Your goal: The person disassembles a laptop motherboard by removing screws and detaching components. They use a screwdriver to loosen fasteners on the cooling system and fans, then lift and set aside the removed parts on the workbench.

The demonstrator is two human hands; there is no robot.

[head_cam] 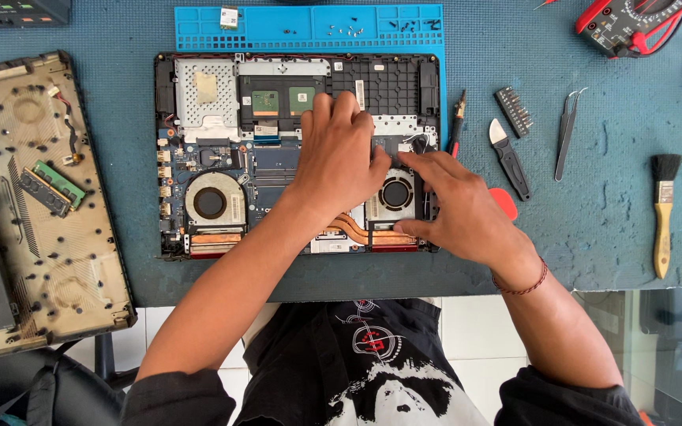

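Head view: left hand (339,162) lies flat, fingers spread, steadying the opened laptop (199,118) while right hand (455,205), fingers loosely curled and holding nothing, works at its right fan (395,194).

Both bare arms reach forward. The left hand (339,158) lies flat, palm down, fingers together. The right hand (458,207) sits just beside it, fingers bent and pointing left, thumb tucked low.

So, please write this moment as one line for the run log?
left hand: flat on opened laptop | right hand: fingers at right fan | left fan: uncovered | brush: on mat
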